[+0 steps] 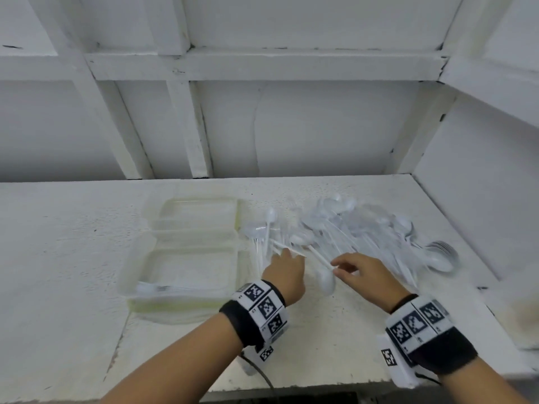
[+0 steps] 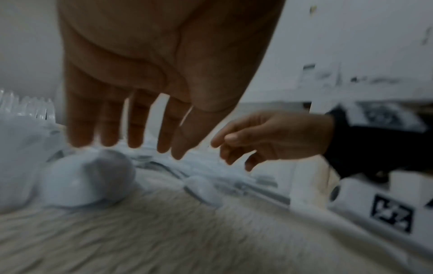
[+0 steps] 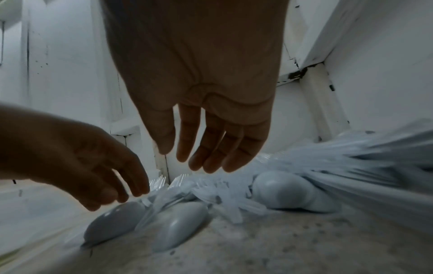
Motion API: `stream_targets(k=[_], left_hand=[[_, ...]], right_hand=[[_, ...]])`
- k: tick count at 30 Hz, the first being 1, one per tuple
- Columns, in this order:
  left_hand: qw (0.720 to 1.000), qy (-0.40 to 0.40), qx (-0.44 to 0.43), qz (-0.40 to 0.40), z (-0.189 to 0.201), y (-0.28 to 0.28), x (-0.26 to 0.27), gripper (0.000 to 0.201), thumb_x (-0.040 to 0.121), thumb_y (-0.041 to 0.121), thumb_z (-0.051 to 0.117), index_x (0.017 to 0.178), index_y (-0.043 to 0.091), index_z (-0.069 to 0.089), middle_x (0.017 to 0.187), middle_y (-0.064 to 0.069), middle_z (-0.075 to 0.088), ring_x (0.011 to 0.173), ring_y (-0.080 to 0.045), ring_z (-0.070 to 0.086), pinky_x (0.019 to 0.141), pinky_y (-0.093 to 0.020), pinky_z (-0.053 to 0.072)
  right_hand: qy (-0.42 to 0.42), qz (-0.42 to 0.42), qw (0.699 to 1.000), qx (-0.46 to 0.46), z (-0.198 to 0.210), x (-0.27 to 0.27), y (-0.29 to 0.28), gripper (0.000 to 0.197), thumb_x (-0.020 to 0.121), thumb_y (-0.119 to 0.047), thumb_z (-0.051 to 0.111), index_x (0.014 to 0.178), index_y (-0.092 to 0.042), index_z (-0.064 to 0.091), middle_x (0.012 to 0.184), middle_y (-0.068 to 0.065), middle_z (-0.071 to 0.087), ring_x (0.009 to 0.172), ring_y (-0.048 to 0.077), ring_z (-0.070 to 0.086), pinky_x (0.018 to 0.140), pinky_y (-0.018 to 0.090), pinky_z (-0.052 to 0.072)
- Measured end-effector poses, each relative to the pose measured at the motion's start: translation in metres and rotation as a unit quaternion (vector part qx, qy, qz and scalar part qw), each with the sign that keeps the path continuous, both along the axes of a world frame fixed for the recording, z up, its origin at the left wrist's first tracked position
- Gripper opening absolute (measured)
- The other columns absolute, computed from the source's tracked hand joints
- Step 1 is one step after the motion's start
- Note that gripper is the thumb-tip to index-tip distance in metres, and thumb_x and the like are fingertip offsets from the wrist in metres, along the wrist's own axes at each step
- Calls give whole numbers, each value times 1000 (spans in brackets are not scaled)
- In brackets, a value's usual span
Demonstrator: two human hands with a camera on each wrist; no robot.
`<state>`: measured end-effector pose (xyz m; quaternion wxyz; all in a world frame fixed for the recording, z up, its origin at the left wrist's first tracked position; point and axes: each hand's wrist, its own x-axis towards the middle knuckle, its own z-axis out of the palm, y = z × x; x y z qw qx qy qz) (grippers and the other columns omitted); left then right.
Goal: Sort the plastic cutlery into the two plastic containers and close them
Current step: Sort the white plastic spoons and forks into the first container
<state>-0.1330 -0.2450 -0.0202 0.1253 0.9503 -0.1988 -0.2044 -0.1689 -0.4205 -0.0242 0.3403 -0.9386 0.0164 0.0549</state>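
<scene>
glossy white plastic spoons and clear forks (image 1: 344, 228), smooth and slender, lie heaped beneath our fingertips; left hand (image 1: 287, 271) and right hand (image 1: 366, 272) hover, fingers loosely spread, holding nothing; clear rectangular plastic container (image 1: 186, 252) left of them.

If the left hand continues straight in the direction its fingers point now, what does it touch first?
Probably the white plastic spoons and forks lying just beyond the left hand, beside the clear plastic container. The fingers are open, already very near them; depth is unclear.
</scene>
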Motion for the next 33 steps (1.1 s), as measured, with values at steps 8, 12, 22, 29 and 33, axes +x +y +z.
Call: stream_targets(k=[8, 12, 22, 29, 33], left_hand=[[997, 2, 76, 2, -4, -1, 6, 46, 88, 2, 48, 132, 7, 36, 133, -21, 30, 114, -34, 43, 90, -34, 44], [1000, -8, -2, -4, 9, 11, 4, 38, 88, 15, 50, 125, 6, 46, 121, -15, 43, 93, -26, 51, 77, -27, 43], [974, -172, -130, 71, 45, 43, 21, 24, 95, 10, 37, 103, 1, 58, 91, -14, 64, 81, -29, 57, 69, -35, 43], [966, -107, -193, 137, 39, 50, 22, 17, 86, 30, 61, 83, 14, 53, 76, 2, 55, 69, -14, 48, 52, -17, 33], [968, -84, -176, 156, 41, 48, 30, 34, 87, 45, 59, 91, 12, 51, 78, 2, 54, 69, -16, 51, 54, -21, 37]], right_hand=[[7, 49, 998, -40, -5, -3, -7, 24, 92, -22, 56, 114, -16, 62, 96, -3, 60, 89, 9, 56, 80, 13, 42], [15, 100, 989, -110, -1, 3, -5, 28, 93, -24, 52, 120, -18, 58, 108, 1, 59, 101, 15, 56, 89, 26, 45], [-98, 271, 859, -423, -21, 25, 6, 50, 29, -23, 88, 75, -33, 70, 76, 0, 60, 62, 20, 56, 48, 31, 43], [-168, 331, 881, -292, -14, 24, -2, 41, 42, -29, 91, 65, -26, 57, 74, -4, 57, 58, 14, 54, 48, 24, 37], [-214, 293, 923, -131, -17, 26, 0, 19, 77, -38, 64, 75, -20, 58, 81, -2, 59, 65, 18, 57, 55, 29, 45]])
